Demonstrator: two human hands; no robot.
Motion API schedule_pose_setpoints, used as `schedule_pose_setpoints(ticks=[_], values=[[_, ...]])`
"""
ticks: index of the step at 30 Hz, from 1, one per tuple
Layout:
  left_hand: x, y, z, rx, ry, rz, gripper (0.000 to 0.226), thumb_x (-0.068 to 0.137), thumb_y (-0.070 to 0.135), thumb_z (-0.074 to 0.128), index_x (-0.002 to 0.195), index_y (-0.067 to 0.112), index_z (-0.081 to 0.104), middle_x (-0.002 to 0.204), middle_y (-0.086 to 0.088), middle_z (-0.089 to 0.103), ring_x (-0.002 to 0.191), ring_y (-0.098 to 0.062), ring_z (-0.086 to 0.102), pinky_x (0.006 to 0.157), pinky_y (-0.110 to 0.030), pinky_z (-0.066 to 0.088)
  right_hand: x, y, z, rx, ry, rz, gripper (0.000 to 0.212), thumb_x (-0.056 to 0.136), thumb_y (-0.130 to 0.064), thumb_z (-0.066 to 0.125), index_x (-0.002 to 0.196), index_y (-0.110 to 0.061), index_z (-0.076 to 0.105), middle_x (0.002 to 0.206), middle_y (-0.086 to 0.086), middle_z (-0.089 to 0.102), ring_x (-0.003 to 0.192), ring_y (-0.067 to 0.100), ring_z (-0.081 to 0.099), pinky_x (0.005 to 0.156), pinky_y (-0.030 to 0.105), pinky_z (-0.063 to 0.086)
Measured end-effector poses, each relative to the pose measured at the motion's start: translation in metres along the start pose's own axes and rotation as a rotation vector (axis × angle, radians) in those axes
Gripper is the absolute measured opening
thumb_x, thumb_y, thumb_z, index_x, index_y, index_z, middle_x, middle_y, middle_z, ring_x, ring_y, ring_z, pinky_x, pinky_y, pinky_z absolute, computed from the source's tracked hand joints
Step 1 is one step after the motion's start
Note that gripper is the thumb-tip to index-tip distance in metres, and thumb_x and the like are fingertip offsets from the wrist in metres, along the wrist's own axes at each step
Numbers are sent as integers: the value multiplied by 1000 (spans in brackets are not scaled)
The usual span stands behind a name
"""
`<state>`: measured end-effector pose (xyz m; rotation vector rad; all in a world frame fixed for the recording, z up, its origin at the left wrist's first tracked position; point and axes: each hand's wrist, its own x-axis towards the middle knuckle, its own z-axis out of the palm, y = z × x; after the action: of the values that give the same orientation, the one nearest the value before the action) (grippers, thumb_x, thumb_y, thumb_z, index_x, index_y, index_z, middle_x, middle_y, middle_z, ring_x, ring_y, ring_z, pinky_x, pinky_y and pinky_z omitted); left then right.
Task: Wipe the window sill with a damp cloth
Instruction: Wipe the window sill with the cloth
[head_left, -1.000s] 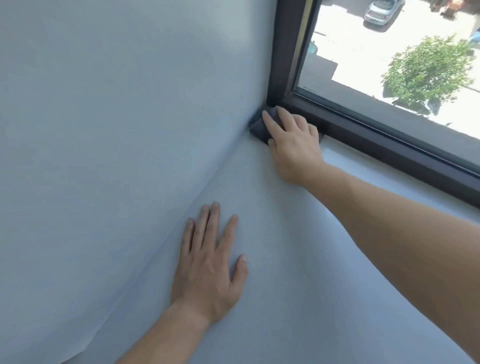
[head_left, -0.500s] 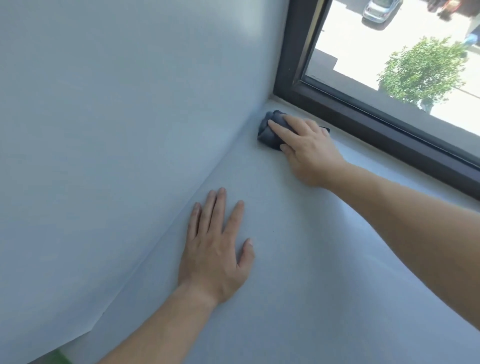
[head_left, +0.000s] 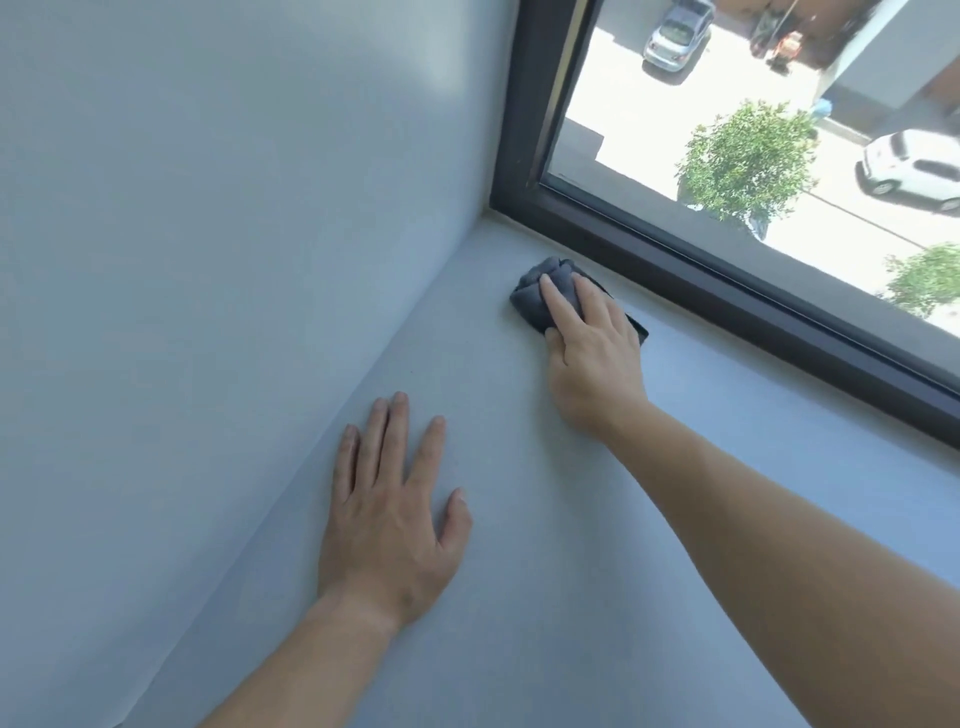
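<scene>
A dark grey cloth (head_left: 540, 291), bunched up, lies on the pale blue-grey window sill (head_left: 727, 415) close to the dark window frame (head_left: 727, 291). My right hand (head_left: 592, 343) presses down on the cloth with the fingers spread over it, covering most of it. The cloth sits a short way out from the corner where sill, side wall and frame meet. My left hand (head_left: 389, 514) rests flat on the sill nearer to me, fingers apart, holding nothing, beside the side wall.
A pale side wall (head_left: 234, 260) rises on the left and meets the sill along a slanted crease. Through the glass (head_left: 727, 130) I see a street, trees and parked cars below.
My right hand has dragged the cloth out of the corner and to the right along the frame. My left hand has stayed flat on the sill.
</scene>
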<state>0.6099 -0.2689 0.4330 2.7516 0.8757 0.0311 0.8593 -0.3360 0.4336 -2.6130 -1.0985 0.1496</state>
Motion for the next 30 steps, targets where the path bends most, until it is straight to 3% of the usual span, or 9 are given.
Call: schedule_pose_setpoints(ticks=[2, 7, 12, 15, 21, 26, 30], values=[[0, -1, 1, 1, -1, 0, 71, 87, 48, 37, 151, 17, 35, 163, -14, 15, 152, -26, 8, 121, -51, 13, -11, 12, -7, -9, -24, -26, 54, 101, -26, 42, 153, -32, 31, 160, 2, 27, 142, 27, 24, 115, 38, 19], [-1, -1, -2, -10, 2, 1, 71, 87, 47, 39, 151, 16, 36, 163, -15, 16, 152, -27, 9, 121, -52, 14, 17, -18, 2, -35, 10, 157, 55, 101, -25, 38, 155, -31, 25, 160, 6, 24, 145, 30, 21, 117, 43, 16], [-1, -3, 0, -7, 1, 7, 72, 86, 47, 40, 151, 17, 35, 163, -16, 16, 152, -27, 10, 121, -51, 13, 79, -43, 8, -71, -93, -107, 55, 103, -28, 35, 156, -30, 24, 160, 4, 25, 145, 29, 22, 118, 42, 17], [-1, -4, -1, -8, 14, 12, 71, 86, 47, 40, 151, 16, 36, 162, -16, 18, 151, -28, 11, 121, -51, 12, 73, -23, 3, -49, -91, -151, 55, 100, -25, 38, 154, -28, 29, 154, 4, 33, 141, 30, 29, 116, 44, 26], [0, -3, -3, -11, -8, 1, 73, 86, 48, 39, 151, 17, 35, 163, -15, 16, 152, -27, 9, 122, -50, 11, 5, 34, -21, -25, 19, 50, 53, 98, -23, 43, 151, -27, 36, 149, 6, 37, 136, 32, 32, 112, 42, 27], [0, -2, -3, -2, -19, -3, 72, 86, 48, 37, 152, 17, 34, 163, -16, 16, 152, -28, 8, 122, -50, 10, -1, 17, -14, 9, 129, 283, 51, 97, -24, 40, 147, -29, 39, 138, 7, 43, 132, 32, 34, 112, 42, 26], [0, -2, -1, -3, 9, 6, 72, 86, 48, 38, 151, 17, 36, 162, -17, 18, 151, -28, 11, 122, -50, 11, 33, -5, -2, -61, -3, 3, 51, 100, -31, 38, 151, -32, 32, 155, 2, 33, 141, 30, 27, 115, 44, 20]])
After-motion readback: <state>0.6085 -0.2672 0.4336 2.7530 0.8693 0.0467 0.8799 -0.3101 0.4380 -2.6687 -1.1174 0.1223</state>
